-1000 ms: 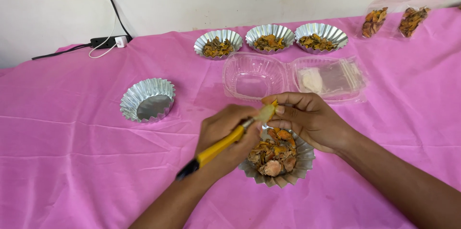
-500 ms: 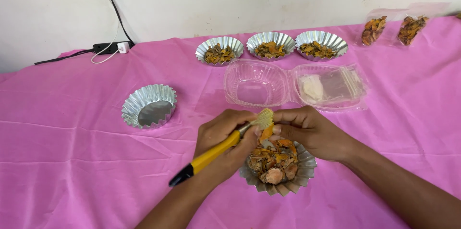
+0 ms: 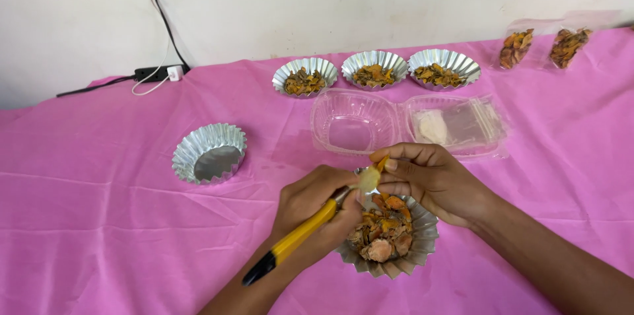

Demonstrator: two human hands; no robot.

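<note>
The left hand (image 3: 314, 206) gripped a yellow-handled knife (image 3: 297, 239); the right hand (image 3: 429, 179) pinched a peeled piece (image 3: 370, 178) at its fingertips, above a filled foil cup (image 3: 422, 245).

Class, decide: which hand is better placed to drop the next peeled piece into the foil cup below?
Right hand: it pinches the orange piece directly above the filled foil cup. The left hand is occupied gripping the yellow-handled tool.

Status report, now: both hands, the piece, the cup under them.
Left hand grips yellow-handled knife. Right hand pinches pale root piece at the blade. Both over filled foil cup. Nothing in between.
</note>
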